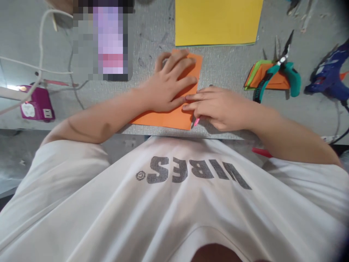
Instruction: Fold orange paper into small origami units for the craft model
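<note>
A sheet of orange paper (163,119) lies at the table's near edge. My left hand (171,82) rests on it with the fingers spread across its upper part. At the sheet's right edge is my right hand (218,109), its first fingertips touching the paper beside my left little finger. From under my right hand pokes the pink end of a thin stick-like thing (196,121); the rest of it is hidden by the curled fingers, so I cannot tell its kind.
A yellow sheet stack (218,22) lies at the back. On the right, green-handled pliers (283,62) rest on orange and green paper pieces (268,74), near a blue glue gun (328,74). Leftward are a blurred-out phone-like device (111,40), a purple socket box (40,103) and white cables (40,36).
</note>
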`<action>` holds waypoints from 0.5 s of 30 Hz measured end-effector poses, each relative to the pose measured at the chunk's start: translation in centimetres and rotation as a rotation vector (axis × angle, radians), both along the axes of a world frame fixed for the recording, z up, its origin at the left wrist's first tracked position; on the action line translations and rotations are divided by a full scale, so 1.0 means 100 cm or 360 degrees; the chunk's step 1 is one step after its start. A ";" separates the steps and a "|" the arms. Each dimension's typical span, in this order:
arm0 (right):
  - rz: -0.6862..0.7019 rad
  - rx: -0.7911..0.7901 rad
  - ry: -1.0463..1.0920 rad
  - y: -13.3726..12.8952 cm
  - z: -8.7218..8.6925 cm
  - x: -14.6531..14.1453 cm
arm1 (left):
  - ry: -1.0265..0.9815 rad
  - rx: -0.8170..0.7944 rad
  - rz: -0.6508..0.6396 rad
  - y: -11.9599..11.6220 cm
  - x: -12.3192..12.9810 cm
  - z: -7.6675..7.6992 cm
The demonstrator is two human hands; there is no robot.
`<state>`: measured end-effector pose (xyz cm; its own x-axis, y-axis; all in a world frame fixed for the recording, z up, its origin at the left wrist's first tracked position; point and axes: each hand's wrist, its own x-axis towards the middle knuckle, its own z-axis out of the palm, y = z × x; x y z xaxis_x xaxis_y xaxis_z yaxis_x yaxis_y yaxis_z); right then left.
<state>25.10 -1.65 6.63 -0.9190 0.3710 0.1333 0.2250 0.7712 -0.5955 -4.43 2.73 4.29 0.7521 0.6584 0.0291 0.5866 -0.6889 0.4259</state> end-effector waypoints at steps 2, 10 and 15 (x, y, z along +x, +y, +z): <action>-0.0076 0.0092 0.0037 0.004 -0.011 0.000 | 0.0019 0.0019 0.0060 0.011 -0.004 0.007; -0.0191 0.0154 -0.0005 0.019 -0.031 0.001 | 0.0175 0.0187 0.0318 -0.011 -0.002 0.016; -0.0212 0.0170 -0.0011 0.019 -0.032 0.007 | 0.0012 0.0043 0.0160 -0.028 -0.004 -0.004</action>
<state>25.78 0.24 3.46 -0.8638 0.4735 0.1725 0.3331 0.7932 -0.5097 -4.81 -0.05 3.87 0.6824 0.7297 0.0427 0.6564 -0.6375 0.4034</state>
